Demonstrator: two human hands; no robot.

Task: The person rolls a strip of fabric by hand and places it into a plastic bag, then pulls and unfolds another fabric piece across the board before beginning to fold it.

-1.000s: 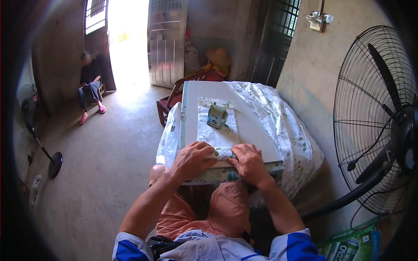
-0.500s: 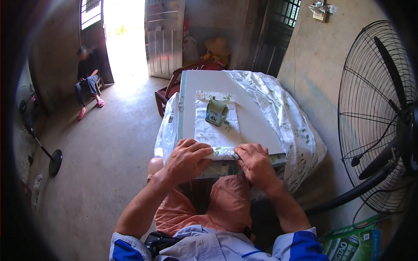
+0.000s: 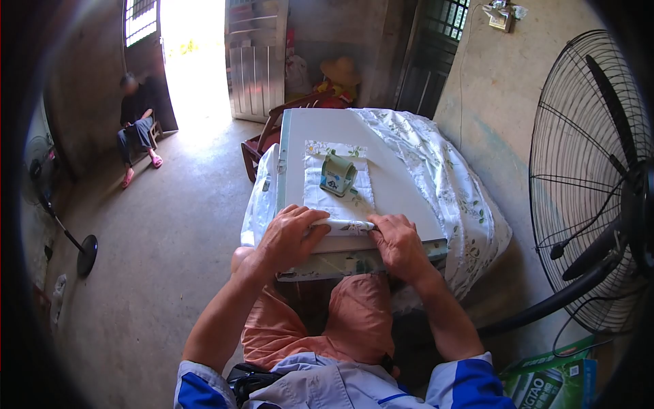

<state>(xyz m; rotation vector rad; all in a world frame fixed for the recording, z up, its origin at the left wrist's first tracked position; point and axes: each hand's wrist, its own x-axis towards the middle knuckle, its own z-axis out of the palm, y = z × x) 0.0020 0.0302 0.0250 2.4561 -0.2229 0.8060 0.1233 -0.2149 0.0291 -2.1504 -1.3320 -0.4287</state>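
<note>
Grey floor (image 3: 184, 225) stretches wide between the small fan (image 3: 86, 255) on your left, its head dim against the dark border, and the bench (image 3: 402, 198); a seated person (image 3: 139, 112) is beside the glaring doorway (image 3: 195, 68). Behind the bench's left edge, a chair (image 3: 253, 153) is partly hidden. Your left hand (image 3: 289, 235) has its fingers closed on the white flowered cloth strip (image 3: 340, 206), covering the left end of its rolled near edge. On the strip, beyond the roll, sits a green curved object (image 3: 337, 176); you can't make out its markings. Your right hand (image 3: 398, 245) pinches the roll's right end, fingertips partly hidden. A narrow band of bench top separates roll from near edge. Right of that hand hangs a bunched patterned cover (image 3: 463, 218), then a big fan (image 3: 640, 194), cut off at the border.
</note>
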